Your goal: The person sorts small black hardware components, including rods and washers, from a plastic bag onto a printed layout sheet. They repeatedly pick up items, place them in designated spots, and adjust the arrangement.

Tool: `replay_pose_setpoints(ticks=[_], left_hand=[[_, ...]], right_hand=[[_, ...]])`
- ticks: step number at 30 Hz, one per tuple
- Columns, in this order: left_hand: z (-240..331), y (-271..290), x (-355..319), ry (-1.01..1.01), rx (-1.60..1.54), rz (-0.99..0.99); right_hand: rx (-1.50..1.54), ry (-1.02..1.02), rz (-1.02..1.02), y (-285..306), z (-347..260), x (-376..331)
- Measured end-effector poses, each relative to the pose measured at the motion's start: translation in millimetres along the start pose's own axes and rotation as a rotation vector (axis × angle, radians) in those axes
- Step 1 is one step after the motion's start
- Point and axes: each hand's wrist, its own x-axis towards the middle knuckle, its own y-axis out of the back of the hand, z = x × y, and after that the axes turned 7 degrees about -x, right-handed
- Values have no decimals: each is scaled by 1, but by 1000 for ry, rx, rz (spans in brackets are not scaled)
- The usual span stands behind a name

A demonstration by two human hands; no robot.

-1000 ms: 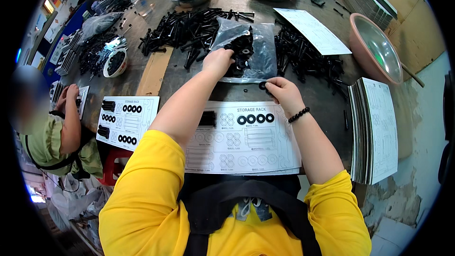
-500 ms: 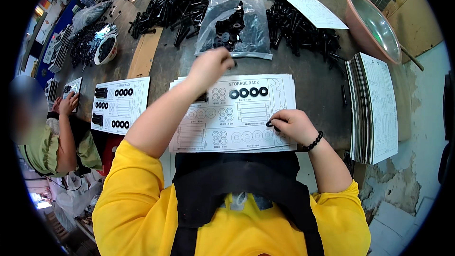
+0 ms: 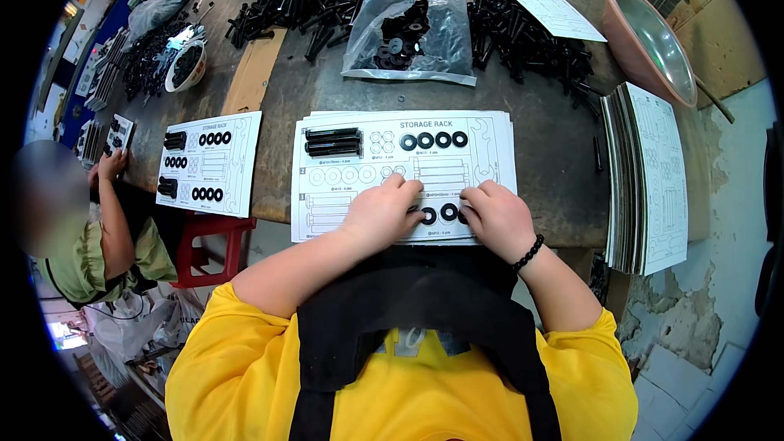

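A printed white card [image 3: 314, 229] lies on top of a stack in front of me, bearing part outlines. My left hand [image 3: 382, 209] rests over its lower middle, fingers closed on a black washer that is mostly hidden by the fingertips. At the card's lower right, my right hand [image 3: 500, 219] pinches another black washer [image 3: 463, 216], partly covered by the thumb. Between the hands lie a black washer [image 3: 429, 216] and a second one beside it. Along the top sit a row of black washers [image 3: 425, 141] and a bundle of black bolts [image 3: 332, 142].
Beyond the card are a clear bag of black washers [image 3: 408, 41] and heaps of black bolts [image 3: 523, 41]. A stack of printed cards [image 3: 653, 180] and a pink-rimmed bowl [image 3: 625, 41] stand right. A filled card [image 3: 208, 165] lies left, near another person [image 3: 114, 220].
My left hand has come down from beside the bag to the card's lower row. Black washers now show there, and my right hand stays by the row's right end.
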Motion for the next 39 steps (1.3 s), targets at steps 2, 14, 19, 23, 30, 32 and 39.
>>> replay_pose_setpoints(ticks=[2, 14, 19, 23, 30, 32, 39], left_hand=[[-2, 5, -4, -8, 23, 12], [-35, 1, -31, -453, 147, 216], [-37, -3, -40, -449, 171, 291], [-30, -8, -37, -464, 178, 307], [-27, -9, -36, -445, 188, 276], [-24, -8, -35, -439, 167, 260], [-11, -13, -22, -513, 185, 222]], right_hand=[[19, 58, 55, -1, -1, -6], [26, 132, 81, -13, -2, -17], [9, 139, 87, -12, -3, -16], [26, 146, 92, -11, -5, -15], [43, 87, 161, 0, 6, -22], [51, 87, 181, -1, 8, -23], [5, 88, 132, -5, 7, -22]])
